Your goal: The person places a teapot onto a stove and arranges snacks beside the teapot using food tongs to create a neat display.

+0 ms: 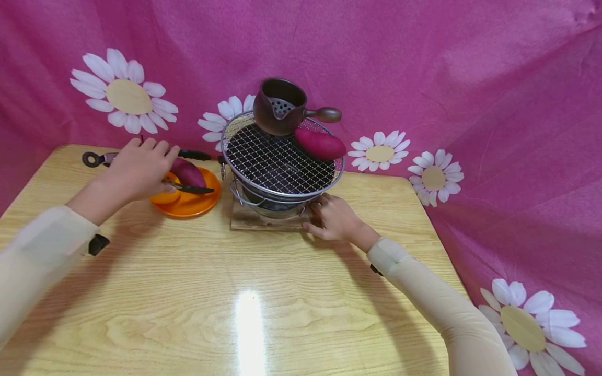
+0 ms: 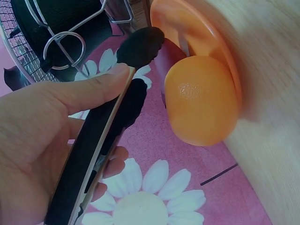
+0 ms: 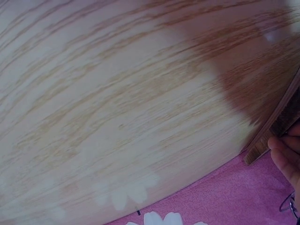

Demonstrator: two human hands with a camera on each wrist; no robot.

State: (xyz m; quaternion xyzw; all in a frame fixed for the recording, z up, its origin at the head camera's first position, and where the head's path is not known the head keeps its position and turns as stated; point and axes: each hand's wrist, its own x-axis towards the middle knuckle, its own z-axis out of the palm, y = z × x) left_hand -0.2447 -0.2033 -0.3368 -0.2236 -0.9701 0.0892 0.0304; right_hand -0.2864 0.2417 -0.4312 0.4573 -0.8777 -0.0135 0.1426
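Note:
My left hand [image 1: 143, 169] grips a pair of black-tipped tongs [image 2: 140, 47] above the orange plate [image 1: 188, 210], thumb along one arm. The tips stand apart, nothing between them. On the plate lie an orange [image 2: 201, 101] and a purple sweet potato [image 1: 189, 171], partly hidden by hand and tongs. My right hand [image 1: 338, 222] holds the right edge of the wooden board [image 1: 249, 223] under a round grill [image 1: 263, 167]; in the right wrist view, fingertips [image 3: 276, 144] are at the board's edge.
A brown side-handled pot [image 1: 277, 124] stands at the back of the grill's wire mesh. Beside it a magenta sweet potato [image 1: 324, 144] lies on the mesh near the right rim. Behind the wooden table [image 1: 188, 303] hangs a pink cloth [image 1: 376, 62] with daisies.

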